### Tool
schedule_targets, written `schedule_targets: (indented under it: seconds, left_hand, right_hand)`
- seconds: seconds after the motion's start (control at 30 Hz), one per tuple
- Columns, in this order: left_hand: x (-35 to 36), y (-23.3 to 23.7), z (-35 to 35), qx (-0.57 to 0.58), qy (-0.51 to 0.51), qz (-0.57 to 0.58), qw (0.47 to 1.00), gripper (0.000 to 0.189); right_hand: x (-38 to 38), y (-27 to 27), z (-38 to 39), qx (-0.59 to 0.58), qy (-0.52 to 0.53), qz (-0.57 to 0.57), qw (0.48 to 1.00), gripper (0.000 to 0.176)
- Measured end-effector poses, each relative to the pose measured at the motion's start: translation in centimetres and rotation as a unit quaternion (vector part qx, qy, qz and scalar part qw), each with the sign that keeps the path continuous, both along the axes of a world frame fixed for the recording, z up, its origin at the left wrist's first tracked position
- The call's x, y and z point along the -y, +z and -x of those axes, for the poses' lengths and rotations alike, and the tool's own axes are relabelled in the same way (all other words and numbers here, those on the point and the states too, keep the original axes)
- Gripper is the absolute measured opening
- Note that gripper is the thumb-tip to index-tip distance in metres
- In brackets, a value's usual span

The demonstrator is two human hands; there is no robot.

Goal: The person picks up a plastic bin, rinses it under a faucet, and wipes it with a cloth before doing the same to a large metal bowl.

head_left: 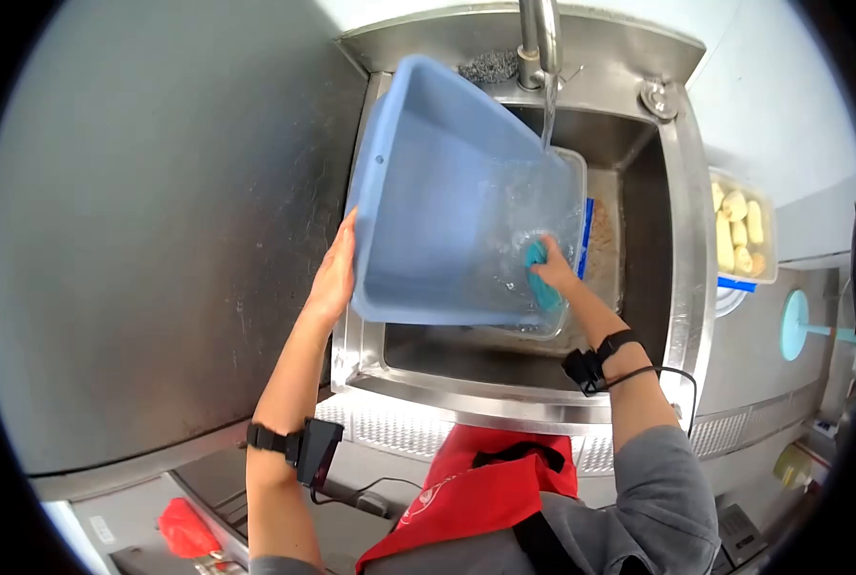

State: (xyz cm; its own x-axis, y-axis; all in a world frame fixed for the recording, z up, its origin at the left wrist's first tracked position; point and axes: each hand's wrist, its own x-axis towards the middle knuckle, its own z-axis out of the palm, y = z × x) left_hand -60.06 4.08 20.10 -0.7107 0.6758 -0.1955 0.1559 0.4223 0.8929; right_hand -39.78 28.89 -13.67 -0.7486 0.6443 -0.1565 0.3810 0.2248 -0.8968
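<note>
A light-blue plastic tub (pixel 428 192) is tilted in the sink, its left side raised and resting over the sink's left edge. My left hand (pixel 335 271) grips the tub's left rim from outside. Inside the lower right part of the tub, my right hand (pixel 555 268) presses a teal sponge (pixel 540 275) against the wet surface, fingers closed on it. Water from the faucet (pixel 548 38) runs down into the tub, and shallow water ripples around the sponge.
The metal sink (pixel 645 192) surrounds the tub; a clear container with a blue edge (pixel 587 225) lies beneath it. Steel wool (pixel 490 67) and a drain strainer (pixel 660 98) sit along the back ledge. To the right stands a container of pale peeled pieces (pixel 740 230). A metal surface (pixel 188 240) fills the left.
</note>
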Motion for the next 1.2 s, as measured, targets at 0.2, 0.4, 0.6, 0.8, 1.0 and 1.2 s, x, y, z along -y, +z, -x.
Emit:
schedule_targets:
  seconds: [0.2,0.4,0.6,0.8,1.0,1.2]
  left_hand:
    - [-0.8,0.6,-0.9,0.086,0.047,-0.015,0.995,0.055]
    - [-1.3,0.3,-1.0,0.13,0.074,-0.041,0.988,0.059]
    - [-1.3,0.3,-1.0,0.108,0.081,-0.023,0.991,0.06]
    - [-0.6,-0.1,-0.5,0.119,0.093,-0.03,0.988,0.061]
    - [0.0,-0.2,-0.7,0.128,0.08,-0.057,0.987,0.065]
    - [0.1,0.1,-1.2,0.125,0.074,-0.047,0.988,0.063]
  right_hand:
    - [2.2,3.1,8.4,0.009,0.019,0.639,0.769,0.052]
    - [3.8,18.3,17.6,-0.277,0.074,0.58,0.762,0.045]
    - [3.5,20.5,29.9,-0.336,-0.011,0.223,0.915,0.053]
    - [11.7,19.7,28.5,-0.252,0.094,0.208,0.94,0.07]
    - [18.6,21.6,18.3,-0.298,0.223,0.371,0.851,0.076]
    - [14.8,19.4,13.9,-0.145,0.502,0.162,0.837,0.058]
